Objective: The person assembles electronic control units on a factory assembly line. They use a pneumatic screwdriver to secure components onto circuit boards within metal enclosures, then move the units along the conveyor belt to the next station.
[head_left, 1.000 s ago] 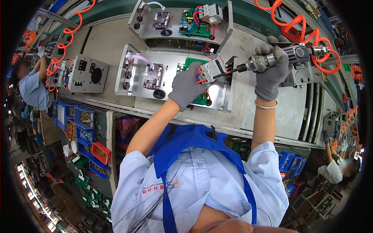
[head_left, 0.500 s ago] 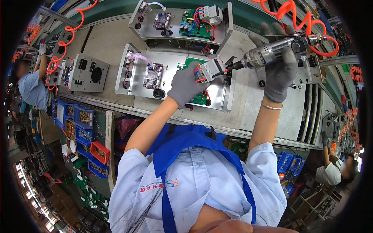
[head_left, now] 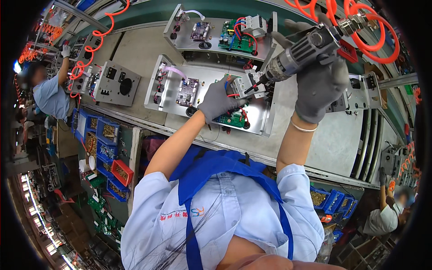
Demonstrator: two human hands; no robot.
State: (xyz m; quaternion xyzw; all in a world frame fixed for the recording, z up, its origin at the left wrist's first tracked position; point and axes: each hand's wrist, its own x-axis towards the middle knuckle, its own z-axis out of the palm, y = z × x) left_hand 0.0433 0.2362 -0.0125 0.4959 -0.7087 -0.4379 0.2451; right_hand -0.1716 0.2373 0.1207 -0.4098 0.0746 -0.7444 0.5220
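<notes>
Gloved in grey, my left hand is closed around the side of a white circuit breaker with red and blue wires. The breaker sits over the right part of an open metal chassis, partly covering a green circuit board. My right hand, also gloved, is wrapped round a grey pneumatic screwdriver. The driver slants down to the left, and its dark bit meets the breaker's front face. A screw at the tip is too small to make out. A purple board lies in the chassis's left half.
Behind stands a similar chassis with its own breaker. An orange coiled hose joins the driver. At left are a grey panelled unit and blue bins of small hardware. Co-workers are at both far sides.
The whole view has shifted, moving the benchtop slightly right and down. The screwdriver now slants more steeply, its rear end raised. My left hand keeps its hold on the breaker.
</notes>
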